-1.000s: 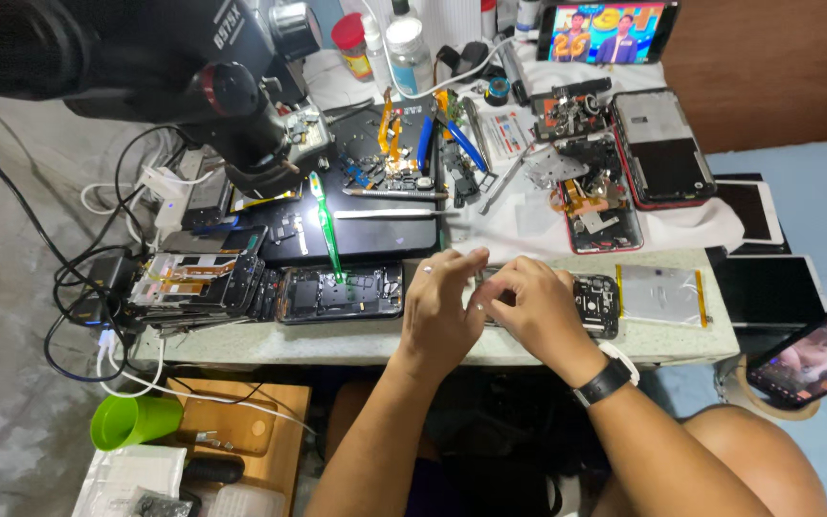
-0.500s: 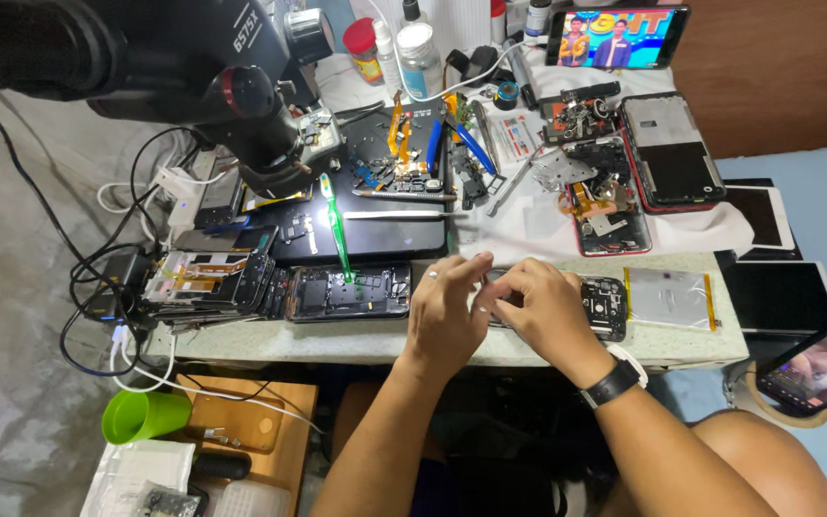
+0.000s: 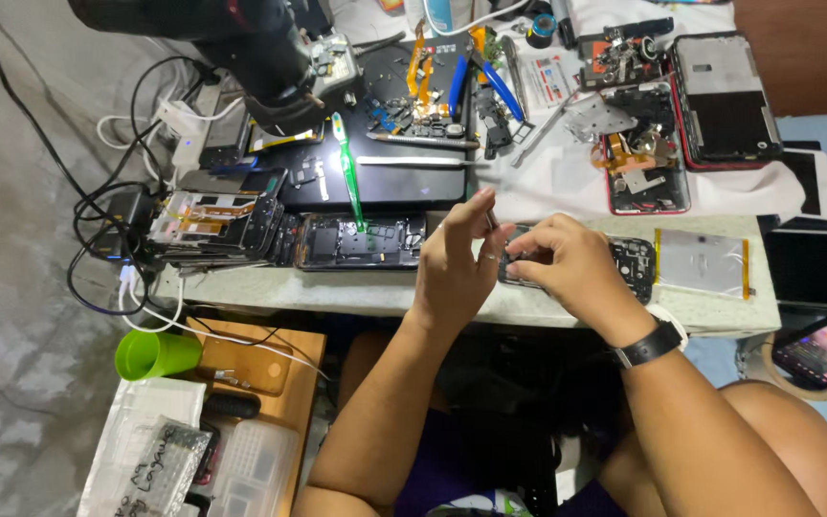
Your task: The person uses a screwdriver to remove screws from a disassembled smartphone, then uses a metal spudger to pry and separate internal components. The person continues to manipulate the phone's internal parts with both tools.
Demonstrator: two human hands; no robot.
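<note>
At the far left of the pale stone bench [image 3: 270, 290], a stack of stripped phone frames with orange flex cables [image 3: 211, 225] lies beside a tangle of black and white cables [image 3: 112, 230]; below it a bright green plastic cup [image 3: 155, 354] stands on a low wooden stand. Next along, an opened black phone chassis [image 3: 361, 241] rests with a green-handled brush [image 3: 348, 172] slanting across it, under the big black microscope barrel [image 3: 241, 38].

The left hand [image 3: 457, 263] is raised, its fingers pinched narrowly round a slim metal tool [image 3: 490, 218], apparently tweezers, though the tip is too small to make out. The right hand [image 3: 567, 268], with a black wristband, presses down on the dark opened phone on the bench edge [image 3: 629, 263], fingers curled over its left end, holding it steady.

To the right lie a flat silver battery pack with yellow tape [image 3: 701, 263], a red-framed gutted phone [image 3: 643, 163] and dark tablets.

Judging by the exposed insides, the phone is already opened and work inside is midway; reassembly looks undone.
</note>
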